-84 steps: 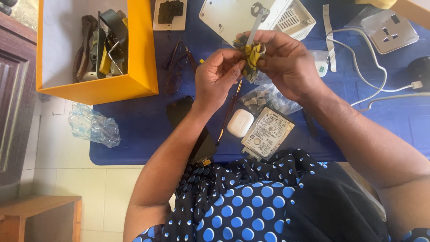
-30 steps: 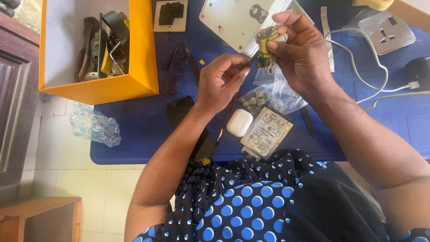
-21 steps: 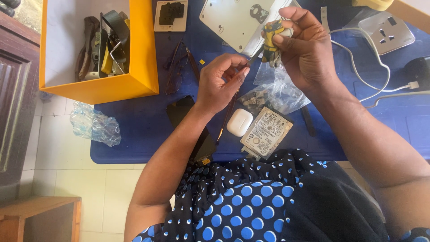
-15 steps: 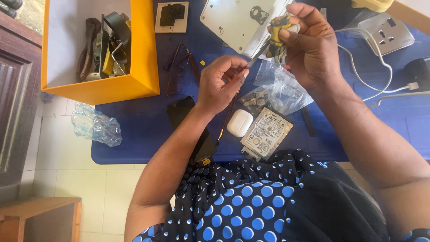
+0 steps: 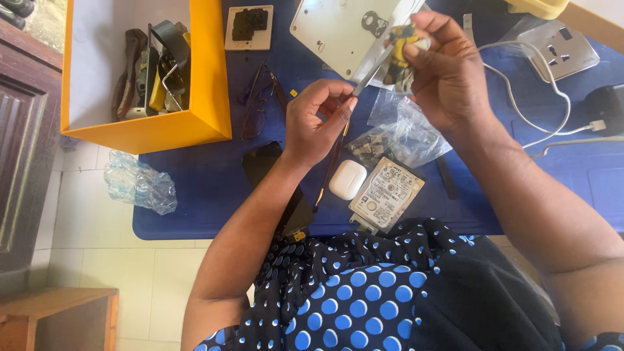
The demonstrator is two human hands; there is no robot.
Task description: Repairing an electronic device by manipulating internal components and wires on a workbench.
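Slip risk first, head view: left hand [image 5: 318, 123] is pinching a thin screwdriver [image 5: 351, 107] between thumb and fingers, closed tight on the shaft, tip angling up into a small yellow component [image 5: 402, 49]. Right hand [image 5: 448, 71] is clamping that component between fingertips, held up off the blue table [image 5: 195, 188], above a clear plastic bag [image 5: 406, 130]. Both are working in mid-air with no support, so the tip is likely skating off and jabbing the right fingers, or a loosened small part is dropping among the clutter.

Containers: yellow box [image 5: 208, 71] at the table's far left is holding a pile of dark tools and metal bits; exact items cannot be told. Clear bag is holding small grey parts. Hard drive [image 5: 387, 194] and white earbud case [image 5: 348, 179] are lying just beside each other near the table edge.
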